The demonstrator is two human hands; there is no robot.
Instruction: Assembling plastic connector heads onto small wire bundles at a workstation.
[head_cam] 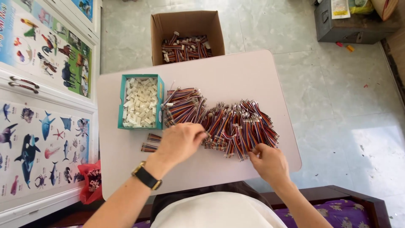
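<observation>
A heap of short multicoloured ribbon-wire bundles (228, 122) lies at the centre of the pale pink tabletop (261, 76), and the step in hand looks like picking bundles out of it. The left hand (181, 141), fingers curled, pinches wires at the heap's seven o'clock edge; the right hand (268, 162) nips a bundle's tip at five o'clock. A teal tray of white plastic connectors (140, 102) sits at nine o'clock, so the next move likely calls for freeing one bundle cleanly.
</observation>
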